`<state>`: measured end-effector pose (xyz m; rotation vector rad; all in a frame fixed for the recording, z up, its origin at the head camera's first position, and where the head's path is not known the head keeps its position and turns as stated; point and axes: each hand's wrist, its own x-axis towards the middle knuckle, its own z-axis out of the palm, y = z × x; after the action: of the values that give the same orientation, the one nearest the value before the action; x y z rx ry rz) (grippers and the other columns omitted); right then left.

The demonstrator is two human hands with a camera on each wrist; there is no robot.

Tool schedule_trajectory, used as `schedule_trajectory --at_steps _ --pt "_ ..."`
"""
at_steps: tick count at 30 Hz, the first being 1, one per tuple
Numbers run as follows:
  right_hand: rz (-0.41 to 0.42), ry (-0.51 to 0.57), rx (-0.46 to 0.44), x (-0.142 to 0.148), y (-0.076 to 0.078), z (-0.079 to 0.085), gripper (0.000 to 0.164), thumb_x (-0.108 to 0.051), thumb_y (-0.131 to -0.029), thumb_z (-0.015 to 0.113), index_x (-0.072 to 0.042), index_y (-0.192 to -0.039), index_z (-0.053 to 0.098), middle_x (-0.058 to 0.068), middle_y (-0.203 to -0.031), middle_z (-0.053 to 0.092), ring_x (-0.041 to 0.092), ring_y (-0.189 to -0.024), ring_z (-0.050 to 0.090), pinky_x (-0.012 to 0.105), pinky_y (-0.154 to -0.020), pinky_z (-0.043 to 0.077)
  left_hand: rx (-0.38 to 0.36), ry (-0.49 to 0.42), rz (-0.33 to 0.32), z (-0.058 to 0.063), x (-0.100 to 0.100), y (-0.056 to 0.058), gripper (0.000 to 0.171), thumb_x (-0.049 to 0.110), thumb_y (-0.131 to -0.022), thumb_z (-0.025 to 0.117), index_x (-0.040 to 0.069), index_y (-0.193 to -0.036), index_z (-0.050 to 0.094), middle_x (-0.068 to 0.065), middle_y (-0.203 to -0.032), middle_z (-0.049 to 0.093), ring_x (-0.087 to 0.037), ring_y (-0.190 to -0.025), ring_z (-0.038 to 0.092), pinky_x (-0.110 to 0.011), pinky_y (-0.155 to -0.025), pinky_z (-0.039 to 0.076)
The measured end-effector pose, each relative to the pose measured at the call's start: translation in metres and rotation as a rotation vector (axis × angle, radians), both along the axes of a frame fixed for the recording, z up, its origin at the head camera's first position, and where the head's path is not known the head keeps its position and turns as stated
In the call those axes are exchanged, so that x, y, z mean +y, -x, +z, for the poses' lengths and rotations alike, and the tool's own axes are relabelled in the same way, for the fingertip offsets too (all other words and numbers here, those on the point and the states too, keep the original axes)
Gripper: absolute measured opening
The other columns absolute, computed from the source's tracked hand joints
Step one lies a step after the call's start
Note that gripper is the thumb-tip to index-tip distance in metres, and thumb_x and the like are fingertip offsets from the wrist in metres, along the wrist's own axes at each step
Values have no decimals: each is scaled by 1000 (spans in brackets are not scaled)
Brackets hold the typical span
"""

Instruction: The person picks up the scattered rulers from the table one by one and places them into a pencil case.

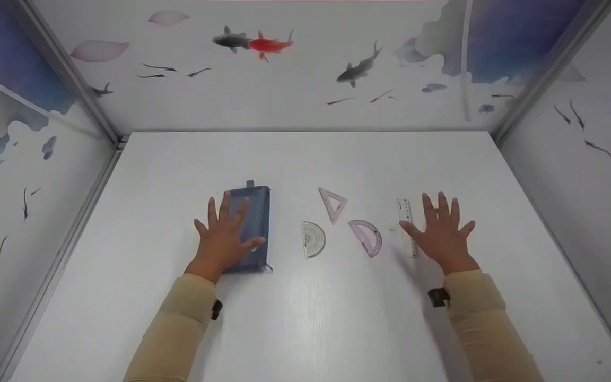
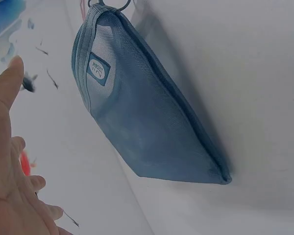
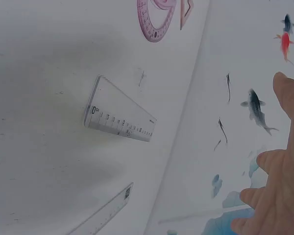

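My left hand [image 1: 219,240] is spread flat-fingered above a blue mesh zip pouch [image 1: 258,220]. In the left wrist view the pouch [image 2: 142,117] bears a small round-printed label [image 2: 97,69], and the fingers are apart from it. My right hand [image 1: 443,236], fingers spread, hovers by a clear ruler [image 1: 404,208]; its thumb overlaps the ruler in the head view. The right wrist view shows that ruler [image 3: 120,117] lying free of the hand, with another clear straight-edged strip [image 3: 108,209] below it. Neither hand holds anything.
Between the hands lie a pinkish set square [image 1: 333,216], a clear protractor [image 1: 314,240] and a pink protractor [image 1: 377,240] on the white table [image 1: 305,318]. Panels printed with fish, such as the back panel [image 1: 305,106], enclose the table at the back and both sides.
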<state>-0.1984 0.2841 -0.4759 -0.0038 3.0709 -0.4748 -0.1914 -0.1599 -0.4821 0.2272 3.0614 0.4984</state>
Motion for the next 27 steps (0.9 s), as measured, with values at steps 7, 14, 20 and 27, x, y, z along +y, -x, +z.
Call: schedule_trajectory --at_steps 7,14,20,27 --pt "-3 22 -16 1 -3 -5 99 -74 -88 39 -7 -155 8 29 -157 -2 51 -142 -10 81 -94 -7 -13 0 -31 -4 -2 -4 98 63 -81 64 23 -156 16 -19 -161 -1 -49 -143 -5 -80 -97 10" --pt "-8 62 -23 -2 -5 -10 98 -72 -88 43 -8 -155 10 28 -158 1 50 -142 -6 80 -96 -1 -45 -10 -27 -11 -4 -8 98 63 -80 66 23 -156 17 -19 -160 0 -48 -144 -3 -80 -96 13" --pt "-7 105 -10 -5 -7 -17 99 -71 -87 47 -8 -155 11 27 -158 5 49 -143 0 77 -100 7 -58 -20 -28 -15 -3 -12 97 59 -81 68 22 -155 19 -19 -160 2 -49 -144 0 -80 -95 19" --pt "-7 126 -38 -12 -10 -15 99 -69 -86 52 -10 -155 11 26 -158 6 47 -144 3 78 -99 8 -66 14 -26 -18 -4 -17 97 58 -78 72 23 -154 23 -20 -160 6 -51 -142 7 -79 -91 27"
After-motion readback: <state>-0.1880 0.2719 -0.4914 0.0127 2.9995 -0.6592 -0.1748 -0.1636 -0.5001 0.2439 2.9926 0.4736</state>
